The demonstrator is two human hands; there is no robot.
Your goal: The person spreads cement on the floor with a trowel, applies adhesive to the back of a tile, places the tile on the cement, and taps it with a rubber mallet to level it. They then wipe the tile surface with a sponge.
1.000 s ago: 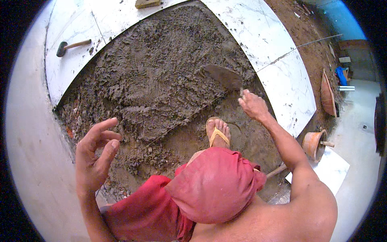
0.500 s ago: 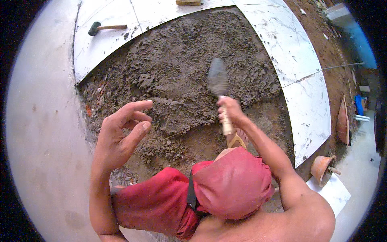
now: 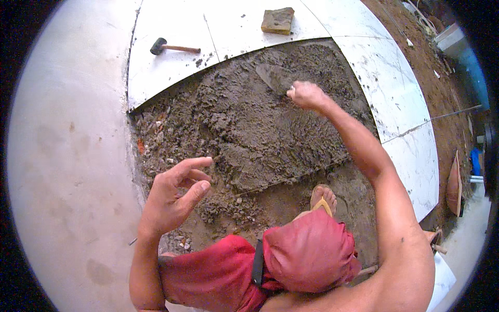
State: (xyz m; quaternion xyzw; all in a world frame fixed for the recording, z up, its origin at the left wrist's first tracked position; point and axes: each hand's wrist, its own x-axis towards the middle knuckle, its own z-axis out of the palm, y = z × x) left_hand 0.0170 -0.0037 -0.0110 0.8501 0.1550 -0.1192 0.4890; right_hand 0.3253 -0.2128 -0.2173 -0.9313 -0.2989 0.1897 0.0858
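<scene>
My right hand (image 3: 306, 95) grips a trowel (image 3: 274, 78), its grey blade lying flat on the far part of a rough bed of wet grey mortar (image 3: 260, 130). My left hand (image 3: 174, 195) hovers empty above the near left edge of the mortar, fingers spread and curled. The mortar fills a bare patch between laid white tiles (image 3: 171, 31). My foot in a yellow sandal (image 3: 323, 200) stands on the dirt at the bed's near edge, above my red shorts (image 3: 291, 260).
A black-headed mallet (image 3: 174, 48) and a brown brick (image 3: 277, 21) lie on the white tiles beyond the mortar. More tiles (image 3: 410, 156) border the right side. Smooth grey concrete (image 3: 67, 156) runs along the left. Brown earth, a pan and blue objects sit at far right.
My right hand has pushed the trowel farther away across the mortar, arm stretched out. My left hand stays raised and open. The view has tilted forward, showing the mallet and brick.
</scene>
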